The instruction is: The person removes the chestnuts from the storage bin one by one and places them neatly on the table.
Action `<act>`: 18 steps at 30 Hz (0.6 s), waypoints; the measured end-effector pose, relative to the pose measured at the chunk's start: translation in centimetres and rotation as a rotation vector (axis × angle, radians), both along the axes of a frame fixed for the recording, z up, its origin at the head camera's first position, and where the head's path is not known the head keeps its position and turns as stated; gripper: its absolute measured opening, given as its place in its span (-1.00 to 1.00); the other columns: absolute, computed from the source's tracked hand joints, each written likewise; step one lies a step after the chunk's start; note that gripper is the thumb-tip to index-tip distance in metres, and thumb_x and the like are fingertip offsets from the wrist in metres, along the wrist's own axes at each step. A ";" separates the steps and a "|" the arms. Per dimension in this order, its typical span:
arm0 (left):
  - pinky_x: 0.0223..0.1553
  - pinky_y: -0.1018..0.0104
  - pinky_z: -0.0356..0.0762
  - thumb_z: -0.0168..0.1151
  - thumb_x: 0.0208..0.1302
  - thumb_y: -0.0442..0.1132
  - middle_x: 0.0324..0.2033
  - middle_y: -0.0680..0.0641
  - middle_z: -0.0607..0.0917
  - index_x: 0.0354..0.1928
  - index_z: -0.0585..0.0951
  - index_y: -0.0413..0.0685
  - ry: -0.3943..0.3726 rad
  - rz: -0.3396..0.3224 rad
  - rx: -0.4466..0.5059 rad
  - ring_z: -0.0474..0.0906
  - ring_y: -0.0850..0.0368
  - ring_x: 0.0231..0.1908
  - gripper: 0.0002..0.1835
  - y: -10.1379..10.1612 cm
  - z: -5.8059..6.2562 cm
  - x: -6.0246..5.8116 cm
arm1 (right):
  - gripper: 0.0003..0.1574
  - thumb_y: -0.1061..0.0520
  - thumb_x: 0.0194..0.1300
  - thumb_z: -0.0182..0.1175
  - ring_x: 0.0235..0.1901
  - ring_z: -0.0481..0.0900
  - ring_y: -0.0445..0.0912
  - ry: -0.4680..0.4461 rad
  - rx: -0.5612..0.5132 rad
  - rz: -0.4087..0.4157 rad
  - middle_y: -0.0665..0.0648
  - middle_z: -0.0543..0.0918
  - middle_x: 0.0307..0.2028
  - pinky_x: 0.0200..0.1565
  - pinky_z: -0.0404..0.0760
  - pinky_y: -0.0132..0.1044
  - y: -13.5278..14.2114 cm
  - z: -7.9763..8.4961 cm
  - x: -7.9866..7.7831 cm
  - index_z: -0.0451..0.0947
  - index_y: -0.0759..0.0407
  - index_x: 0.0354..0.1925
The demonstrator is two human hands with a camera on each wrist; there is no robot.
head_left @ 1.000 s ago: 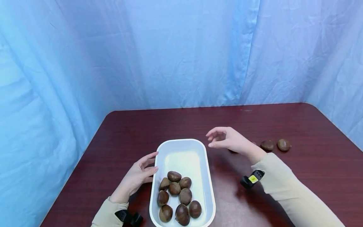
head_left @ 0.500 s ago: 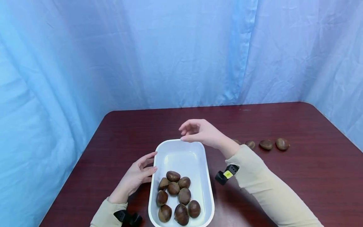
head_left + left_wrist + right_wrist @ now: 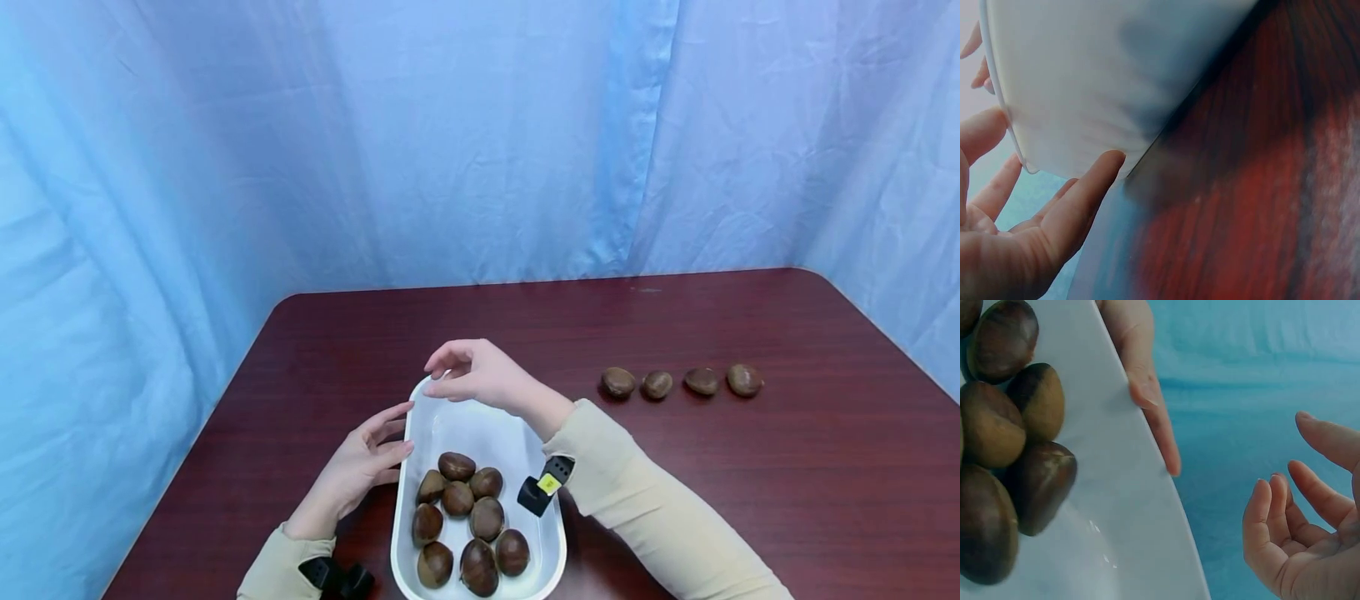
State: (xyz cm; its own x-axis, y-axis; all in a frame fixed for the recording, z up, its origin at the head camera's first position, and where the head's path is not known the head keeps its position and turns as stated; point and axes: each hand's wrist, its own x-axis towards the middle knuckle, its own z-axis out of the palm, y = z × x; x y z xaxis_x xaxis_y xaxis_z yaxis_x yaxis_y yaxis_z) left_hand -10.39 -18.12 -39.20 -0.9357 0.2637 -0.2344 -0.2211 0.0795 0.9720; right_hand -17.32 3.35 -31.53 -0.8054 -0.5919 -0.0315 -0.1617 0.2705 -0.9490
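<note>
A white rectangular tray [image 3: 472,429] stands on the table with several brown chestnuts [image 3: 457,498] lying in its near half. Against the tray's left side rests my left hand [image 3: 360,458], its fingers fairly straight and touching the rim and outer wall. The left wrist view gives the tray's side wall [image 3: 1085,81] up close, fingertips on it. Over the tray's far end is my right hand [image 3: 483,379], fingers loosely bent, thumb apart. Nothing lies between those fingers in the right wrist view, where the right hand [image 3: 1310,537] appears beside the tray's rim.
To the right of the tray, several more chestnuts [image 3: 657,384] form a loose row on the dark red-brown wooden table [image 3: 750,483]. Blue curtains [image 3: 480,142] hang behind the table and along its sides. The right forearm crosses above the tray's right edge.
My right hand has moved left from beside the tray to above its far end, uncovering the row of chestnuts on the table. The left hand stays at the tray's side.
</note>
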 end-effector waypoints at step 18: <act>-0.14 0.19 0.62 0.14 0.33 -0.30 0.31 -0.37 0.24 0.42 0.14 -0.13 0.004 -0.003 -0.001 0.55 0.09 0.00 -0.33 0.0 0.0 0.1 | -0.61 0.08 0.15 0.36 -0.26 0.58 -0.11 -0.141 0.197 0.046 0.08 0.59 -0.21 -0.17 0.65 -0.23 -0.7 -4.0 -0.1 0.55 0.16 -0.06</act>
State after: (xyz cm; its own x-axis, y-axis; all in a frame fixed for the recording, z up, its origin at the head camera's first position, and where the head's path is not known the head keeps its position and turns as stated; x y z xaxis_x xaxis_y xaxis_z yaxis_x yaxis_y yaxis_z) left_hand -10.34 -18.07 -39.19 -0.9359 0.2662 -0.2305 -0.2166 0.0808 0.9729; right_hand -17.45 2.69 -35.55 -0.7575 -0.5987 -0.2602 -0.0478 0.4484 -0.8926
